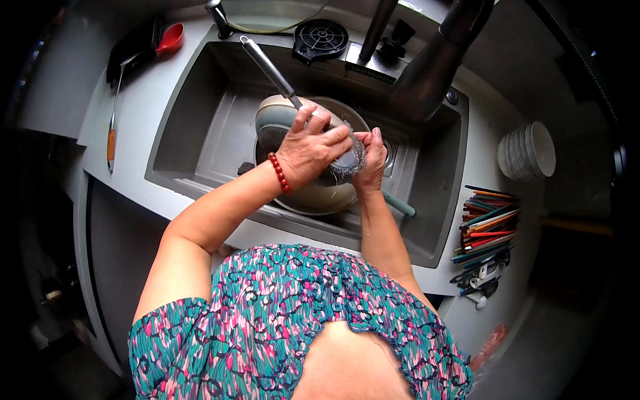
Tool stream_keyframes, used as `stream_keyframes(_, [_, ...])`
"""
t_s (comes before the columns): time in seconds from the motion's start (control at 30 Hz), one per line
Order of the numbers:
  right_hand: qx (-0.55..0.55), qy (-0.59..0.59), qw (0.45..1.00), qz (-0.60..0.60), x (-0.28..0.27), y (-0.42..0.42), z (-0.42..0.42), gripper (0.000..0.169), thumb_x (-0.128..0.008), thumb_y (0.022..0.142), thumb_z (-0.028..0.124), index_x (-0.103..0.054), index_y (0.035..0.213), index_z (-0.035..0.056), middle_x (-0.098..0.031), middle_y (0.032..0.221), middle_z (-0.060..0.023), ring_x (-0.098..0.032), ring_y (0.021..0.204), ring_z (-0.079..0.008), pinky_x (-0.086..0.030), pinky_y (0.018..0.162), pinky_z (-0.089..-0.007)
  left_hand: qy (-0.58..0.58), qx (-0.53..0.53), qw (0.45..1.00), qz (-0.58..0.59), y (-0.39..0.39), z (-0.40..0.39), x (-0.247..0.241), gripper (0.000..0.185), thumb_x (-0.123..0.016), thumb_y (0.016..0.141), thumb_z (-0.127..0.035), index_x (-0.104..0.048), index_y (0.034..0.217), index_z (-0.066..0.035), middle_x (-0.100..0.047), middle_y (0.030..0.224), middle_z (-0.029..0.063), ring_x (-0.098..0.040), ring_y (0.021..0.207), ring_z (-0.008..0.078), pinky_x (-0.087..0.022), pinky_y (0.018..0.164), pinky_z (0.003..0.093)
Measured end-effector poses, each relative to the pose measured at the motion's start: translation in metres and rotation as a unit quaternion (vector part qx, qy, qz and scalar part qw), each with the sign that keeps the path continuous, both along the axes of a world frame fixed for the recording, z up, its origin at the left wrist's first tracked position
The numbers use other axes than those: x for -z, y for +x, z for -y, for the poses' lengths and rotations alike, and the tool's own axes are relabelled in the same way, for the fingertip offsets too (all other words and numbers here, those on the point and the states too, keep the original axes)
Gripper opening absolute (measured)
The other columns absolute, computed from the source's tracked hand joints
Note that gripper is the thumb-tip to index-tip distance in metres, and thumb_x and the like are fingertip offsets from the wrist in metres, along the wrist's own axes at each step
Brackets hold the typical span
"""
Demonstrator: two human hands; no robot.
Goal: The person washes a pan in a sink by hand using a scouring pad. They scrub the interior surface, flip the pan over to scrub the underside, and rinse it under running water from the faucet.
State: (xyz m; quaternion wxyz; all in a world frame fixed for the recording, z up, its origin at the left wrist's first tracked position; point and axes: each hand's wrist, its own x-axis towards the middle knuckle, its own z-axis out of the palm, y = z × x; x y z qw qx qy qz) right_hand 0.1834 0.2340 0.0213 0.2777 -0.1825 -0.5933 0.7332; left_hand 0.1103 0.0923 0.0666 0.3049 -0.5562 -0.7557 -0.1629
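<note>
Over the sink, my left hand (312,145), with a red bead bracelet at its wrist, curls over the lower part of a metal-handled kitchen utensil (270,67). The handle slants up to the left. Wiry scouring wool (356,159) lies against the utensil's round end, between both hands. My right hand (371,157) grips the far edge of this bundle; its fingers partly hide the contact, and which hand bears the wool is unclear. Beneath them a pale-rimmed pan (274,111) rests tilted in a larger round pan (320,200). A green handle (398,204) shows at the right.
The grey sink (435,200) surrounds the pans. A dark faucet (377,30) and black round rack (321,37) stand at its back. On the right counter are stacked bowls (527,151) and many chopsticks (487,225); a red spoon (171,39) and a wooden-handled utensil (111,142) lie left.
</note>
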Motion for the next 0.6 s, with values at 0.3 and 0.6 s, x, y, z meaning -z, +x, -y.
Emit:
stream_keyframes(0.3, [0.043,-0.018,0.999,0.003,0.023,-0.007,-0.01,0.053,-0.039,0.095,0.043,-0.06,0.076,-0.0018,-0.058,0.071,-0.0037,-0.049,0.069,-0.0117,-0.039,0.069,-0.0263,-0.021,-0.083,0.996,0.032,-0.029,0.013,-0.008,0.02,-0.062,0.073,-0.012,-0.065,0.089,-0.024,-0.061,0.096,-0.0086,-0.052,0.1,0.0164,-0.019,0.104,0.049])
stream_keyframes(0.6, [0.037,0.024,0.999,0.023,0.029,-0.001,-0.011,0.049,-0.041,0.095,0.039,-0.058,0.077,-0.0031,-0.056,0.071,-0.0049,-0.049,0.07,-0.0138,-0.039,0.07,-0.0277,-0.073,-0.1,0.989,0.085,-0.039,0.014,-0.021,0.033,-0.062,0.073,-0.007,-0.065,0.101,-0.024,-0.062,0.104,-0.0078,-0.052,0.101,0.0159,-0.019,0.103,0.0496])
